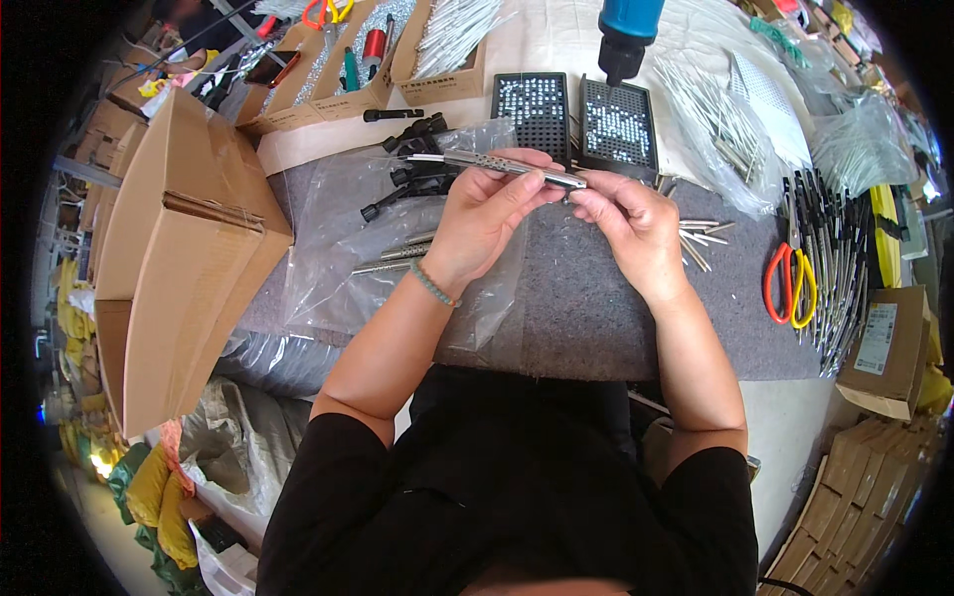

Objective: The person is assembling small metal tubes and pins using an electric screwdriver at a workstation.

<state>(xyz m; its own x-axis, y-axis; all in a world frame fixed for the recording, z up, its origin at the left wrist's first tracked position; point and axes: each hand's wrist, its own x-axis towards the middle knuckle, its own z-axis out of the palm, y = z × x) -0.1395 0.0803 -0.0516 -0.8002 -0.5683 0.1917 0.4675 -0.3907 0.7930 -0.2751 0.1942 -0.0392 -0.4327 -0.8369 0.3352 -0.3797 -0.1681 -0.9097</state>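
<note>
A slim silver metal tube with a row of small holes is held across the middle of the mat, a thin pale rod poking out of its left end. My left hand is closed around it, thumb on top. At the tube's right end, my right hand pinches with thumb and fingertips; any small part between them is hidden. Several black plastic fittings lie beyond my left wrist on a clear plastic bag. Similar perforated tubes rest on that bag beside my left forearm.
Two black trays of small metal pieces stand beyond my hands, under a blue power driver. Orange-and-yellow-handled scissors and a bundle of dark rods lie right. A large cardboard box stands left; parts boxes sit behind.
</note>
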